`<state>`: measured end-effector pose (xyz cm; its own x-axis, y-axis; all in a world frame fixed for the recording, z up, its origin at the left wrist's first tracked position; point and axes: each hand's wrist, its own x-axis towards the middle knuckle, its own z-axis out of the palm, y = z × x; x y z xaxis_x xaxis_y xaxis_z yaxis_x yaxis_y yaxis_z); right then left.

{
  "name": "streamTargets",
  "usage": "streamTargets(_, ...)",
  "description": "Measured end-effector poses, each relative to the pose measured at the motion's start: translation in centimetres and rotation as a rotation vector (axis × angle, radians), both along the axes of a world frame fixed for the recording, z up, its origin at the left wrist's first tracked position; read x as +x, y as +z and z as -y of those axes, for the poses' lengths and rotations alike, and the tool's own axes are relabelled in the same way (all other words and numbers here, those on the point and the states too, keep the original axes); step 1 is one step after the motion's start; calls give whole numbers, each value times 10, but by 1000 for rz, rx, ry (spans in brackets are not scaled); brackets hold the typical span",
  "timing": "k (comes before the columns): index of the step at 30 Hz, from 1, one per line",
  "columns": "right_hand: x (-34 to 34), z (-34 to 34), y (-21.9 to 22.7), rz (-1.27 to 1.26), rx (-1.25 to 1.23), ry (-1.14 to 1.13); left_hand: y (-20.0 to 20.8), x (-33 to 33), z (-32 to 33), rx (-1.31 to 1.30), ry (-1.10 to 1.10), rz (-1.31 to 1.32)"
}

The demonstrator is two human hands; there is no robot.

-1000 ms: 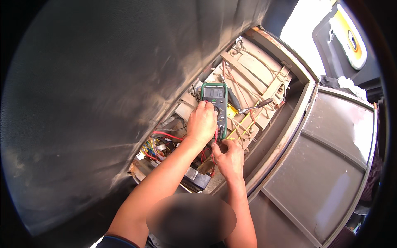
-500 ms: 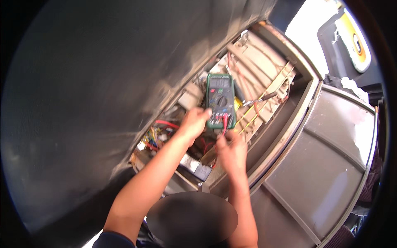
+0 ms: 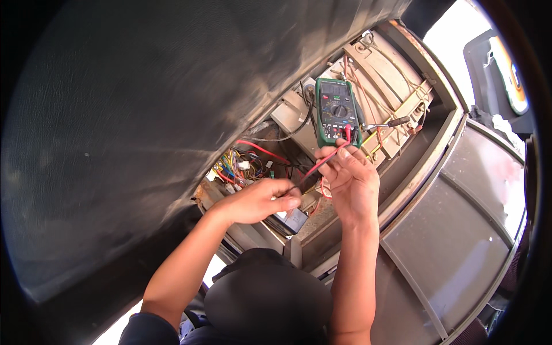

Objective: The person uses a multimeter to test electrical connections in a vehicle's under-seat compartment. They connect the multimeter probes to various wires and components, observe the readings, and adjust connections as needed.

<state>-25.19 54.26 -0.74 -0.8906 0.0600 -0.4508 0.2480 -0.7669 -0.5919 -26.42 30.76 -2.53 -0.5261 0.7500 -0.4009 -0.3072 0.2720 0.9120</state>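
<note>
A green multimeter (image 3: 337, 112) stands propped upright in an open compartment (image 3: 428, 155), with a red and a black lead plugged into its bottom. My right hand (image 3: 352, 179) is just below it, fingertips pinching the red lead (image 3: 323, 159). My left hand (image 3: 257, 201) is lower and to the left, fingers closed on a thin dark lead near a bundle of coloured wires (image 3: 236, 167). Neither hand touches the meter.
A big dark raised panel (image 3: 126, 126) fills the left side. A beige strapped box (image 3: 374, 75) and a screwdriver (image 3: 393, 122) lie behind the meter. A grey framed panel (image 3: 460, 230) is on the right. A dark rounded shape (image 3: 264, 299) sits between my forearms.
My left hand has left the multimeter and dropped down-left toward the wire bundle. The meter now stands free in the compartment. My right hand stays under it on the leads.
</note>
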Motion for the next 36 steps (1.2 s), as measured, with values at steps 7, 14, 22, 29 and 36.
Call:
streamTargets(7,48,45,-24,-398,377,547,84,-19,-24,329,672,486)
streamTargets(14,31,42,6,-218,-109,471,52,-33,-33,340,419,270)
streamTargets(22,-25,27,30,-282,-177,-72,60,32,15,80,90,210)
streamTargets(29,-37,53,18,-422,-102,161,77,10,2,374,426,320)
streamTargets(36,18,53,-21,-385,538,903,111,-58,-51,598,839,239)
